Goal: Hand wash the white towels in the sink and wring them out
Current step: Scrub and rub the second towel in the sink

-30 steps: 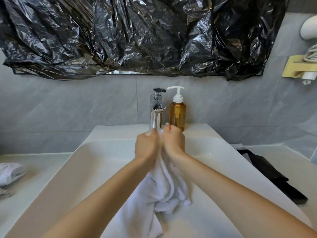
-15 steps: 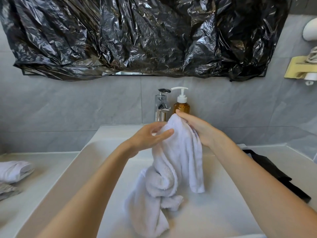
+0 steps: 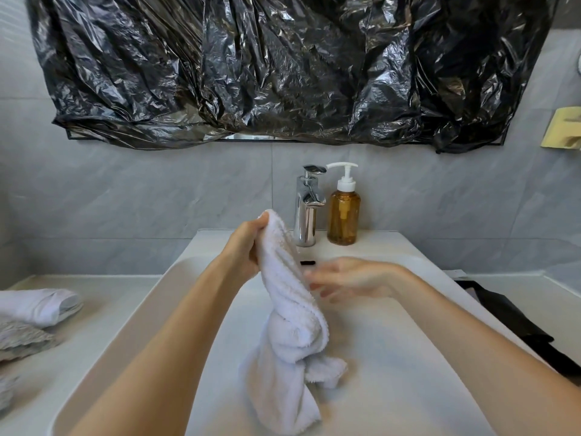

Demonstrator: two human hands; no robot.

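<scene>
A white towel point(image 3: 290, 328) hangs twisted over the white sink point(image 3: 393, 357), its lower end bunched on the basin floor. My left hand point(image 3: 248, 247) grips the towel's top end and holds it up near the tap. My right hand point(image 3: 349, 278) hovers beside the towel's middle, blurred, with fingers straight and pointing left; it holds nothing. Another white towel point(image 3: 37, 306) lies folded on the counter at the far left.
A chrome tap point(image 3: 306, 206) and an amber pump bottle point(image 3: 343, 209) stand behind the basin. A black cloth point(image 3: 515, 328) lies on the right counter, a greyish crumpled cloth point(image 3: 22, 341) on the left. Black plastic point(image 3: 283, 67) covers the mirror above.
My left hand took over the towel's top end and lifted it leftward. My right hand let go of the towel and dropped beside its middle.
</scene>
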